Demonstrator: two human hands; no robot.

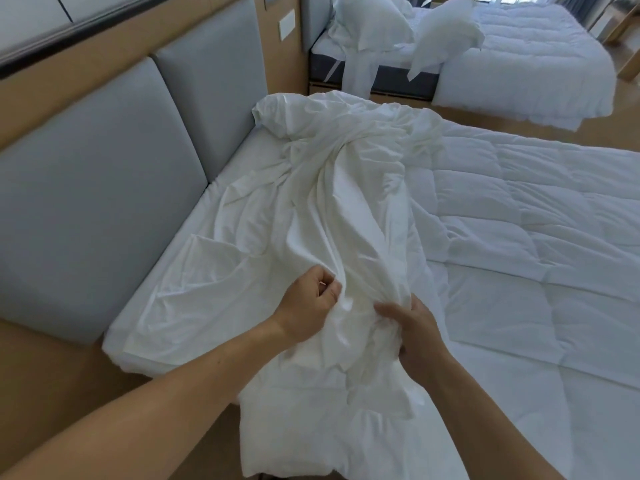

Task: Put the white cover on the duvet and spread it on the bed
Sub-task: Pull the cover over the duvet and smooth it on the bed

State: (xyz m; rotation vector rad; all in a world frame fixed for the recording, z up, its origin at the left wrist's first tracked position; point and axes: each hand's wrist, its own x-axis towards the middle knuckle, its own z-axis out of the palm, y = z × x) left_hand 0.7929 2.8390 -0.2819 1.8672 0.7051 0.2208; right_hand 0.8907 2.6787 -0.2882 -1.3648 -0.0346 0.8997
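Observation:
The white cover (332, 188) lies crumpled in a long bunch across the head end of the bed (194, 216), from the far corner down to my hands. A quilted white duvet (540, 244) is spread flat over the right part of the bed and hangs over the near edge below my hands. My left hand (308, 303) pinches a fold of the cover between thumb and fingers. Just to the right, my right hand (415, 337) grips the same bunched fabric at the near edge.
A grey padded headboard (104, 188) runs along the left. A second bed (519, 53) with two pillows and a quilted duvet stands at the back right, across a strip of wooden floor (519, 128). Wooden floor also shows at the lower left.

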